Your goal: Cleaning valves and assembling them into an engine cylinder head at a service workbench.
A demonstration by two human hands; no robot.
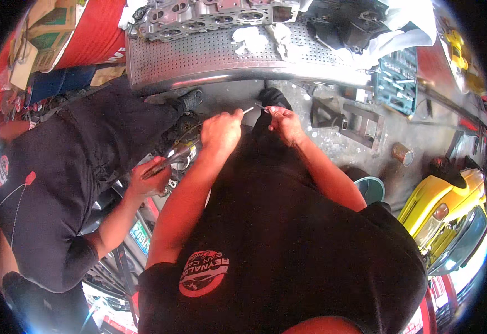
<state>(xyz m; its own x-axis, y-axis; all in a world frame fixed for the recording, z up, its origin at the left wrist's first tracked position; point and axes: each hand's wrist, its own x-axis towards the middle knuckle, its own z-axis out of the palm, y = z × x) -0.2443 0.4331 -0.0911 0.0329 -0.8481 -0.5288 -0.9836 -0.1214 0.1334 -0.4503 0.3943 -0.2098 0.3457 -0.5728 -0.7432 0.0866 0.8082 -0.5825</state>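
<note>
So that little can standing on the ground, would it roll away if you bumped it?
The small can probably stays put on its flat base from a light push. Knocked onto its round side, it would likely roll. It looks like metal, so probably stiff; its weight depends on contents, which cannot be seen.

Left hand [220, 131] and right hand [284, 123] sit side by side, with a thin rod [249, 110] between them. The perforated bench [210, 55] is just beyond both, cylinder head [199, 16] on it. A co-worker's hand [150, 177] is left of the left hand, a socket tray [397, 78] well right of the right.
</note>
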